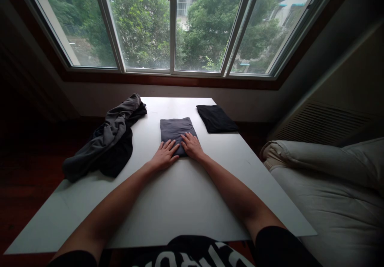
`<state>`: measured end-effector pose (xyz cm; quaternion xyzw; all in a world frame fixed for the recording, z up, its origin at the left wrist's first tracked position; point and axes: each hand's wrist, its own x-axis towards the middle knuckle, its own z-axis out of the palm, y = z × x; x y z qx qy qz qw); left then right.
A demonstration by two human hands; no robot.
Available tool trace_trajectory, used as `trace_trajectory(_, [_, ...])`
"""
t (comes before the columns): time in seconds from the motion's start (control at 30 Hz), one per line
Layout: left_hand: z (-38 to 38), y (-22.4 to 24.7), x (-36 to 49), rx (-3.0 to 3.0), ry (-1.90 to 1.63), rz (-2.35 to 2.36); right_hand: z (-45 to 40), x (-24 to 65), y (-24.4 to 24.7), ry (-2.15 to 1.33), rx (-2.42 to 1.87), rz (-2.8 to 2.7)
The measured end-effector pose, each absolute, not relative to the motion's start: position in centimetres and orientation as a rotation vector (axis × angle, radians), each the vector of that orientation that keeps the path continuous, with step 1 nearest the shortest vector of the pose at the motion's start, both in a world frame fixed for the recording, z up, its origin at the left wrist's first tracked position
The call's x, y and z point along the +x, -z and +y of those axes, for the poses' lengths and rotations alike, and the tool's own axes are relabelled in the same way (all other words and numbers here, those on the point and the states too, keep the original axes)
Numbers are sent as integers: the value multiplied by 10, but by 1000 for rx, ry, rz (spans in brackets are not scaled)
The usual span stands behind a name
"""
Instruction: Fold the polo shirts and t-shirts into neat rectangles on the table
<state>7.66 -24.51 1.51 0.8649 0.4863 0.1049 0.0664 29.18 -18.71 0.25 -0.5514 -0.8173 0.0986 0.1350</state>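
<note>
A folded grey cloth (175, 128) lies flat near the middle of the white table (180, 203). On its lower left corner rests my left hand (164, 154), fingers spread. My right hand (192, 145) lies palm down over its lower right part, with the fingers also apart. Neither hand grips anything. Beyond my right hand, a folded black cloth (216, 118) sits at the table's right edge. A loose heap of grey and black clothing (105, 139) is on the left side, partly hanging over the edge.
A window (172, 72) with a brown frame stands behind the table. To the right is a pale sofa (336, 195), close to the table's edge. Dark reddish floor (27, 171) shows on the left.
</note>
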Motion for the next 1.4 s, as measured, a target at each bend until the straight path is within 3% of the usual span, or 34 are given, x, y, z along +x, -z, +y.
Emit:
trace_trajectory(0.13, [-243, -8, 71, 2523, -161, 1549, -183, 293, -4, -344, -1776, -2363])
trace_trajectory(0.43, [-233, -8, 51, 2323, -173, 1804, -173, 311, 1, -317, -1932, -2214])
trace_trajectory(0.67, [-233, -10, 47, 2560, -460, 1624, -173, 329, -3, -194, -1712, -2276])
trace_trajectory(1.03, [-237, -18, 51, 2517, -278, 1423, -193, 309, -25, -343, -1294, -2560])
trace_trajectory(1.23, [-239, -31, 54, 2599, -540, 1269, -209, 316, -58, -331, -1378, -2694])
trace_trajectory(1.4, [-244, -38, 61, 2578, -641, 1273, -214, 318, -59, -317, -1323, -2748])
